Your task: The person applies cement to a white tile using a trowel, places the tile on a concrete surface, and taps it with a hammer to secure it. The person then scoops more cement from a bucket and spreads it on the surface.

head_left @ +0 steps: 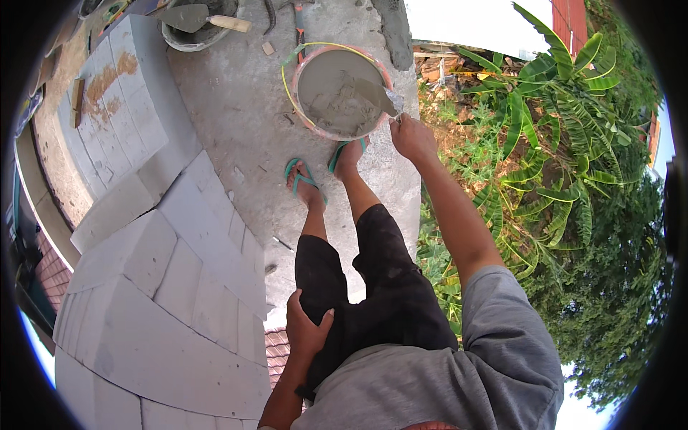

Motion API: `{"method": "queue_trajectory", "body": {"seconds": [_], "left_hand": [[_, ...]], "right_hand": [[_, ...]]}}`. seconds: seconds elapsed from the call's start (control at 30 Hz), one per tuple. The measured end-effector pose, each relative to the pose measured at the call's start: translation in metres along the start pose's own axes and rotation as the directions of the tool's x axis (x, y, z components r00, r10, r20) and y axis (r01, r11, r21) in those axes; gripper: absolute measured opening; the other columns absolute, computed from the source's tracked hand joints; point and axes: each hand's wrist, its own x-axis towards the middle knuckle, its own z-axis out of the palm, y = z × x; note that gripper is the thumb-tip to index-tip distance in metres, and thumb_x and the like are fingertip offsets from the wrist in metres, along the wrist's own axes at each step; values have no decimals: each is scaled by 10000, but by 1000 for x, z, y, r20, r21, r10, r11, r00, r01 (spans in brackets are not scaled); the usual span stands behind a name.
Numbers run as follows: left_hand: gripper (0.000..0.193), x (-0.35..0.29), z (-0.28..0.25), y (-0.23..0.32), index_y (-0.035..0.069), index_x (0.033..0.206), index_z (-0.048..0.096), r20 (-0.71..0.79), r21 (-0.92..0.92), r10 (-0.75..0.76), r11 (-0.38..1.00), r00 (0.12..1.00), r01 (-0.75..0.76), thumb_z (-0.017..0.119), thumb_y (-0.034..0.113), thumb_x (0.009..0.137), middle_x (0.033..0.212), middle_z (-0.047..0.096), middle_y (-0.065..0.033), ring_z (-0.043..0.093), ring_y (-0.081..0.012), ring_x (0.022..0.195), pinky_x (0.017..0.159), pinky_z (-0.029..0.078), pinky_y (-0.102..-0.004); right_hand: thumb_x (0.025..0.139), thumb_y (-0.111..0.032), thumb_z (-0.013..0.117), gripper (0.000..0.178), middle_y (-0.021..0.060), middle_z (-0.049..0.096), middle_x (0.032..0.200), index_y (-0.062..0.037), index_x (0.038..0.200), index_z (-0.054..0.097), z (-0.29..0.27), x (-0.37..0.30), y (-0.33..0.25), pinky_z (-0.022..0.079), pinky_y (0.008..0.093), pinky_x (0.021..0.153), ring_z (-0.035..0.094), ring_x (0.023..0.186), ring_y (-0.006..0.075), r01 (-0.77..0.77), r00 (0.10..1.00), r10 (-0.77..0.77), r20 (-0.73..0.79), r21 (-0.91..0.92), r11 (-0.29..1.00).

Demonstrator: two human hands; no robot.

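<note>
My right hand (414, 137) is closed round the handle of a trowel (375, 96). The trowel's blade reaches over the right side of a round bucket and touches the wet grey mortar (326, 77) inside. A reddish rim (318, 132) runs round this bucket, with a yellow wire handle (286, 80) lying along its left. The mortar is smooth at the far side and churned up nearer to me. Down by my left thigh, my left hand (307, 331) rests on the black trousers (322, 276), thumb apart from the fingers, holding nothing.
White block walls (193, 276) stand along my left, with a small wooden piece (77, 104) on one. Far left, another trowel (190, 18) lies across a bucket (188, 44). A hammer (299, 29) lies beyond the mortar. The concrete floor (236, 122) ends at right beside banana plants (555, 143).
</note>
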Motion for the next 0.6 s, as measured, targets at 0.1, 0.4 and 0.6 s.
{"method": "queue_trajectory", "body": {"seconds": [0.1, 0.4, 0.6], "left_hand": [[912, 8, 3, -5, -34, 1546, 389, -3, 91, 74, 993, 997, -73, 841, 341, 848, 1505, 497, -284, 492, -455, 1397, 1190, 396, -522], [907, 18, 3, -9, -8, 1553, 401, 22, 148, 106, 983, 994, -108, 839, 353, 846, 1495, 500, -270, 482, -440, 1405, 1192, 387, -520], [883, 19, 4, -15, 7, 1542, 425, 2, 183, 119, 976, 993, -117, 837, 349, 839, 1489, 501, -256, 485, -439, 1396, 1180, 400, -522]], "right_hand": [[1067, -408, 484, 484, 305, 744, 1121, 24, 1124, 695, 7, 14, 2, 531, 564, 993, 709, 1113, 459, 16, 999, -16, 31, 1, 1000], [1047, -375, 500, 492, 311, 746, 988, 50, 973, 735, 128, 61, -68, 563, 572, 902, 738, 962, 468, 60, 981, -119, 151, 348, 936], [1036, -354, 592, 414, 79, 608, 662, 6, 843, 659, 112, 55, -75, 477, 390, 456, 567, 480, 189, -264, 906, -121, 406, 764, 588]]}}
